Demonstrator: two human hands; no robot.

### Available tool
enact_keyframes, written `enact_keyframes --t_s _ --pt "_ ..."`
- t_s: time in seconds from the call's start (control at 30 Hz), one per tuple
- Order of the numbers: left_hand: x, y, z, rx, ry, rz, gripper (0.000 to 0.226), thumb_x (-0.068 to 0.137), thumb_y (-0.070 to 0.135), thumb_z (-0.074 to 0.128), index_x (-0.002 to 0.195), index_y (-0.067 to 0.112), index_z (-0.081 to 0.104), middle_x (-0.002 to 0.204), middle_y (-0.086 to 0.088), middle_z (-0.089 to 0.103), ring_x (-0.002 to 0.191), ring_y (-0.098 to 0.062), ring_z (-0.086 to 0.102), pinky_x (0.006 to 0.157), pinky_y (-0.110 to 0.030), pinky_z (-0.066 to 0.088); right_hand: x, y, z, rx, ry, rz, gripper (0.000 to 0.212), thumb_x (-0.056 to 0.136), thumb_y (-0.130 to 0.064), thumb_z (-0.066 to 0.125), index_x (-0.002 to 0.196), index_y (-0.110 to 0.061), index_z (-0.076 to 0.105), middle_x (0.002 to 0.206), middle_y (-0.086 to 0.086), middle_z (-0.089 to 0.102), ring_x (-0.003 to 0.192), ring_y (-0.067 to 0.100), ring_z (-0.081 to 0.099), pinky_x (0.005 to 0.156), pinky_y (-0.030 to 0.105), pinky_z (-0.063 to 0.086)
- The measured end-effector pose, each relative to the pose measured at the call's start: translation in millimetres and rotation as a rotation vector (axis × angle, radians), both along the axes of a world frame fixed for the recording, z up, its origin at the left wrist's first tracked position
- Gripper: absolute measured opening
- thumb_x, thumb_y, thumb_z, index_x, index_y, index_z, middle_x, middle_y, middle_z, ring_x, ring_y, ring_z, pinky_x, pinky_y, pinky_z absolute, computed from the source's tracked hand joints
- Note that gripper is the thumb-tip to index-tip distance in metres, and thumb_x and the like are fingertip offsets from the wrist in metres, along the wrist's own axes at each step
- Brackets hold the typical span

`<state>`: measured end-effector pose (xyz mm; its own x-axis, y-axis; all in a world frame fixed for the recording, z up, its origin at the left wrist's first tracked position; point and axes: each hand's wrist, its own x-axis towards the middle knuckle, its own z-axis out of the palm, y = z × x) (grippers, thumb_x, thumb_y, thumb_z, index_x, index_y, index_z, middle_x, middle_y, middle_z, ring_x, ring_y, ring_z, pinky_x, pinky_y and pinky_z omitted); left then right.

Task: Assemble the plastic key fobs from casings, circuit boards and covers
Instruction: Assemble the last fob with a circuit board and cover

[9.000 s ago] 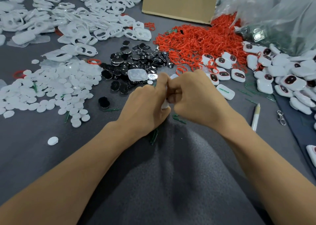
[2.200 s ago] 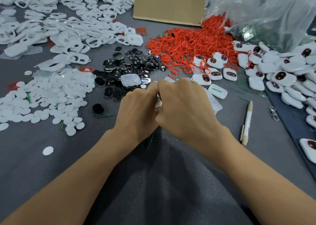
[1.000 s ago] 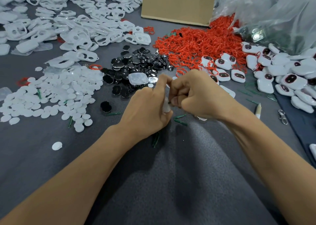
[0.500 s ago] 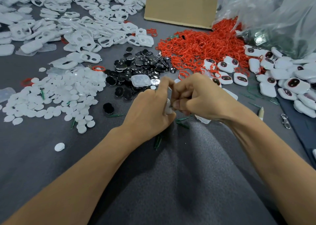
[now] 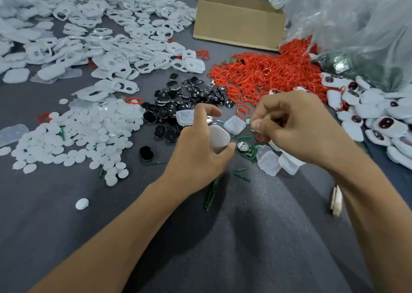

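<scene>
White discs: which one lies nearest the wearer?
The lone white disc on the bare grey mat, left of the left forearm. It lies apart, on the wearer's side of the disc heap, touching none of the others.

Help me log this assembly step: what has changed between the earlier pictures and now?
The hands have parted. The right hand drew away to the right, its fingers curled; whether they pinch anything is too small to tell. The left hand keeps gripping the white casing, now in plain view. A green circuit board and clear covers now show below them. The red rings and cardboard box stayed put.
</scene>
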<state>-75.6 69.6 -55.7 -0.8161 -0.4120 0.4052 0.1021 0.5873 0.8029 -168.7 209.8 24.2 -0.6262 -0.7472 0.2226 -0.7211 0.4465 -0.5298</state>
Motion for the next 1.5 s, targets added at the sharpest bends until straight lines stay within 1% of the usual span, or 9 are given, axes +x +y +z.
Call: enact_keyframes --t_s 0.17,0.37,0.5,0.7,0.93,1.07,1.2,1.33,1.5 --pt "-1 -1 7 0.097 0.021 0.003 0.019 0.080 0.020 0.077 0.093 0.018 0.063 0.077 0.008 0.064 0.064 -0.003 0.058 0.060 -0.008 0.044 6 -5 -11 -0.126 0.020 0.052 0.012 0.084 -0.003 0.064 0.076 -0.012 0.066 0.059 -0.001 0.064 0.056 0.017 0.057 0.056 0.028 0.044" --pt "-1 -4 12 0.260 0.073 -0.118 0.009 0.079 0.022 0.078 0.074 0.021 0.070 0.061 0.006 0.064 0.055 -0.005 0.053 0.053 -0.030 0.048 13 -12 -20 -0.254 0.084 0.084 0.010 0.083 -0.011 0.059 0.082 -0.016 0.068 0.064 -0.003 0.066 0.058 0.016 0.060 0.060 0.037 0.048" --pt "-1 -4 12 0.245 0.093 -0.137 0.010 0.081 0.018 0.077 0.078 0.016 0.068 0.067 0.009 0.064 0.060 -0.001 0.055 0.055 -0.016 0.043 13 -11 -20 -0.356 0.089 0.066 0.010 0.084 -0.009 0.059 0.083 -0.015 0.067 0.065 -0.004 0.066 0.058 0.014 0.059 0.057 0.032 0.049" --pt "0 -3 15 0.313 0.092 -0.161 0.030 0.071 0.033 0.079 0.083 0.015 0.059 0.062 0.012 0.061 0.054 0.001 0.055 0.053 -0.011 0.042 14 -11 -20 -0.424 0.021 0.052 0.012 0.084 -0.001 0.064 0.084 -0.012 0.067 0.069 -0.007 0.069 0.062 0.006 0.066 0.060 0.018 0.050" --pt "-3 -3 16 0.391 0.029 -0.098 0.046 0.064 0.012 0.084 0.092 0.019 0.047 0.061 0.003 0.057 0.052 -0.007 0.047 0.050 -0.019 0.042 35 -19 -20 -0.402 0.005 0.275 0.009 0.088 -0.001 0.056 0.088 -0.009 0.059 0.085 0.000 0.070 0.080 0.016 0.066 0.072 0.031 0.050" --pt "-3 -2 19 0.372 0.038 -0.065 0.063 0.055 0.038 0.074 0.101 0.010 0.042 0.054 -0.002 0.051 0.052 -0.010 0.039 0.049 -0.019 0.036 42 -24 -28 -0.330 0.008 0.341 0.006 0.089 0.000 0.054 0.090 -0.002 0.060 0.081 0.006 0.067 0.074 0.030 0.062 0.067 0.042 0.046" --pt "-1 -2 16 0.267 0.025 -0.063 0.046 0.062 0.024 0.063 0.100 0.012 0.041 0.056 0.005 0.053 0.053 -0.005 0.041 0.048 -0.013 0.035 40 -23 -28 -0.314 0.056 0.328 0.005 0.088 0.000 0.054 0.087 -0.003 0.058 0.075 -0.001 0.062 0.070 0.022 0.058 0.066 0.037 0.045" --pt "-2 -5 13 0.297 0.035 -0.139 0.032 0.071 0.016 0.077 0.091 0.012 0.053 0.067 -0.009 0.059 0.058 -0.009 0.048 0.053 -0.023 0.042 35 -21 -28 -0.389 0.118 0.180 0.005 0.087 -0.003 0.056 0.084 -0.006 0.059 0.074 -0.003 0.060 0.070 0.013 0.053 0.067 0.020 0.042" --pt "-3 -6 14 0.347 0.033 -0.148 0.028 0.083 0.018 0.075 0.075 -0.002 0.056 0.062 -0.014 0.056 0.055 -0.023 0.051 0.052 -0.048 0.050 27 -20 -28 -0.409 0.219 0.067 0.007 0.081 -0.001 0.062 0.080 -0.008 0.064 0.072 -0.002 0.061 0.069 0.010 0.050 0.067 0.015 0.040"
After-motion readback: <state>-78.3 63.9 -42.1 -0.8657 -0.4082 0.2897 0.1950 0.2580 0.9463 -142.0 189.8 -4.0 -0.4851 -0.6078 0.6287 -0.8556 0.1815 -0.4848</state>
